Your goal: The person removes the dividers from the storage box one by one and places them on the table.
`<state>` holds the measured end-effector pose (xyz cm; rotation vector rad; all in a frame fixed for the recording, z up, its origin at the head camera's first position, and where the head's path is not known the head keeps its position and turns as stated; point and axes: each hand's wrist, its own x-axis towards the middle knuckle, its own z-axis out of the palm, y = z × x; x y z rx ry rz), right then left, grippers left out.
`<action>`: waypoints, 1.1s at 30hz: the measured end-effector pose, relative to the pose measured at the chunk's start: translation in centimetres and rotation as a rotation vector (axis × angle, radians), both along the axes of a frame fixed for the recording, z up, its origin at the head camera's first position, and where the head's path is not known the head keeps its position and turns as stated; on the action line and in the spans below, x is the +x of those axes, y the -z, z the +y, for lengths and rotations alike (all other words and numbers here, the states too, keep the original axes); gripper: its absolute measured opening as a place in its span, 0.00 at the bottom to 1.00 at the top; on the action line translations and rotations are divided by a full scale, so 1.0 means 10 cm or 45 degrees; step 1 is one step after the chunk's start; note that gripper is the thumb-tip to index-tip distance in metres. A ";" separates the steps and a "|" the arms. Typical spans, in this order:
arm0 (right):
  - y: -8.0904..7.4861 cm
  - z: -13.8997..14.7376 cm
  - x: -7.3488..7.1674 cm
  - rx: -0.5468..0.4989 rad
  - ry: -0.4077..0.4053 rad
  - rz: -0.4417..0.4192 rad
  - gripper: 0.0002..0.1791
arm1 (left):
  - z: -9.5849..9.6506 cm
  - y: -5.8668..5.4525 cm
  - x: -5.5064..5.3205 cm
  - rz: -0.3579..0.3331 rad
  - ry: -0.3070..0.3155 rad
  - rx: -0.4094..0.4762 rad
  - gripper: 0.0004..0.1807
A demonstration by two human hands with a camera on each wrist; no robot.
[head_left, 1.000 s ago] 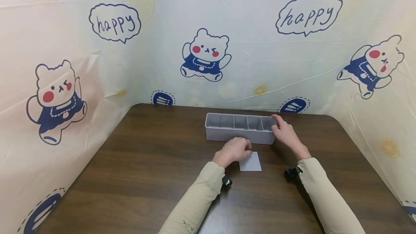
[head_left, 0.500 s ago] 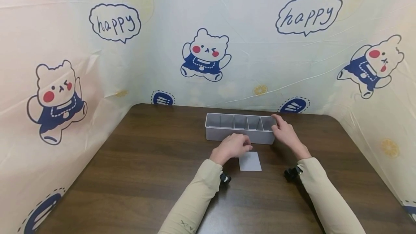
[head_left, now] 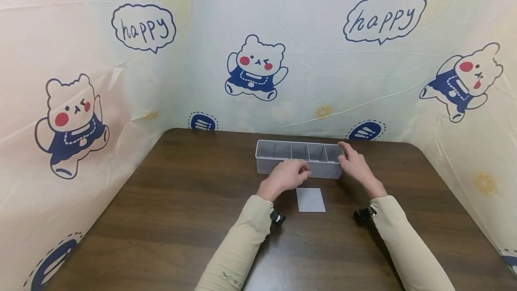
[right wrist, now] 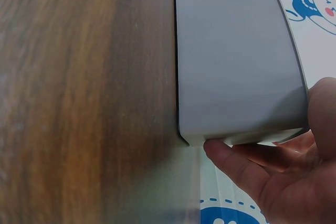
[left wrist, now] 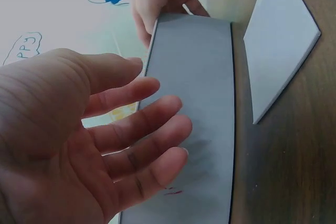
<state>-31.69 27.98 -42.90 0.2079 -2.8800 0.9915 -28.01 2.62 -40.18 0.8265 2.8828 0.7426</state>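
Observation:
A long grey box with several compartments (head_left: 266,166) stands near the back of the table, its top open. My left hand (head_left: 284,174) is in front of its long wall, holding nothing. In the left wrist view that hand (left wrist: 100,135) shows loosely bent, separated fingers that overlap the grey wall. My right hand (head_left: 356,165) grips the box's right end. From the right wrist, its fingers (right wrist: 239,171) press against the short end wall, with part of the hand at the rim. A thin white square panel (head_left: 310,200) lies flat in front of the box.
The brown wooden table (head_left: 181,219) carries the box and the panel. A printed cloth (head_left: 315,35) with cartoon bears encloses it at the back and both sides, close behind the box. Small black wrist cameras sit at both sleeves.
My left hand has lifted away from the white panel, moving up and to the left toward the box's front wall. The right hand, box and panel stay where they were.

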 end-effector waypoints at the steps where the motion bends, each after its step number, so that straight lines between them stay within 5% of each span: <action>1: 0.00 0.00 0.00 0.001 0.001 0.001 0.28 | -0.01 -0.01 0.00 -0.001 -0.003 0.013 0.12; 21: -0.01 0.00 0.00 0.014 0.004 0.023 0.28 | -0.08 -0.04 -0.13 0.146 -0.099 0.277 0.11; 33: 0.00 0.01 0.00 0.013 0.010 0.005 0.29 | -0.12 -0.04 -0.19 0.155 -0.104 0.420 0.13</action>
